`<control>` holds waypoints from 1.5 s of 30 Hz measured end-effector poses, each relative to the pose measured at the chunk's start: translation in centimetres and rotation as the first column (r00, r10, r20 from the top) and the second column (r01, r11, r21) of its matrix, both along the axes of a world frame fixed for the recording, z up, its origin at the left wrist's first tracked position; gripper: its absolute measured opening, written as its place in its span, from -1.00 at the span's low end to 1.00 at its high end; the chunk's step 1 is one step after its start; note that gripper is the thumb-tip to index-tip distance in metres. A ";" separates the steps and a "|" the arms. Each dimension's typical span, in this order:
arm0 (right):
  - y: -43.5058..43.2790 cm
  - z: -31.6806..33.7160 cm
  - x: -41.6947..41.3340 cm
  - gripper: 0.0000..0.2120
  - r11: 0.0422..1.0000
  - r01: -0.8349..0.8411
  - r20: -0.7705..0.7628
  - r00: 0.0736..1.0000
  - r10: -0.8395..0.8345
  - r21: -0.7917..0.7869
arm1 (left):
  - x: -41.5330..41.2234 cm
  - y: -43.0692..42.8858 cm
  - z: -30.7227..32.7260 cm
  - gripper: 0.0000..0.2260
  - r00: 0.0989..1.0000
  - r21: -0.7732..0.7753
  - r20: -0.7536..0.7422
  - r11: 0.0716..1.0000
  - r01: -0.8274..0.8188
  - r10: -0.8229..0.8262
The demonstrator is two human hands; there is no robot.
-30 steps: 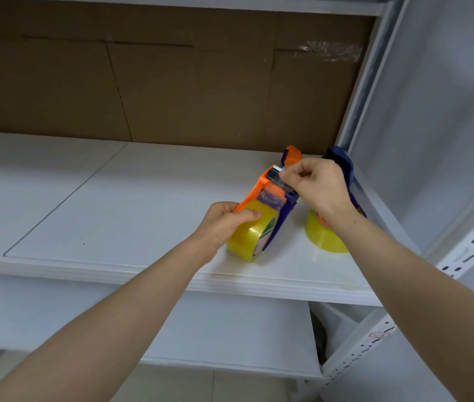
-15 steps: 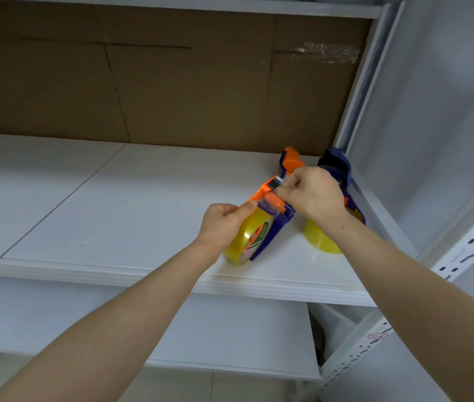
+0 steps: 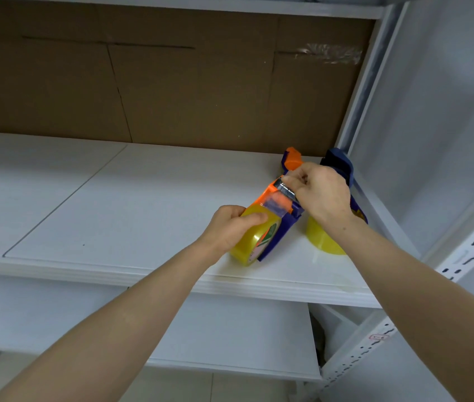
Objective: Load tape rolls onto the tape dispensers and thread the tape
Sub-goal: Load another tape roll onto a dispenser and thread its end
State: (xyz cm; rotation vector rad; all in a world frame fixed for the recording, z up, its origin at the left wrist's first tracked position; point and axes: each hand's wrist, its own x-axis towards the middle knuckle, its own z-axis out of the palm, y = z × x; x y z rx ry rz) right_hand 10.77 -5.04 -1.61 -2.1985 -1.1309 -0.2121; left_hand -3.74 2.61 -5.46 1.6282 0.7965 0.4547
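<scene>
An orange and purple tape dispenser (image 3: 282, 224) lies on the white shelf (image 3: 143, 204) with a yellow tape roll (image 3: 251, 242) mounted in it. My left hand (image 3: 230, 227) grips that roll, thumb on top. A strip of clear tape runs from the roll up to the metal blade end, where my right hand (image 3: 321, 195) pinches the tape end. Behind my right wrist stands a second yellow tape roll (image 3: 324, 237) in a dark blue dispenser (image 3: 338, 166), partly hidden.
Brown cardboard (image 3: 172, 82) backs the shelf. A white perforated upright (image 3: 468, 250) and a slanted side rail close off the right side. A lower shelf (image 3: 230, 338) sits beneath. The shelf's left half holds nothing visible.
My right hand has shifted slightly along the blade end with the tape end in its fingers. The left hand keeps its grip on the roll; the camera drifted a little.
</scene>
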 end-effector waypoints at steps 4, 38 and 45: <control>-0.2 0.1 0.3 -0.76 0.997 -0.009 -0.001 1.000 0.009 0.082 | 0.0 0.3 -0.1 -0.75 0.999 -0.014 0.044 0.999 -0.029 0.030; 1.8 -2.6 -1.4 -0.81 0.987 0.013 -0.966 0.211 0.151 0.158 | -2.2 0.8 -2.1 -0.68 0.935 -0.089 0.168 0.950 -0.301 0.312; 1.9 -2.9 -1.4 -0.81 0.995 -0.004 -0.950 0.298 0.093 0.096 | -2.2 1.1 -2.3 -0.69 0.932 -0.106 0.172 0.947 -0.303 0.318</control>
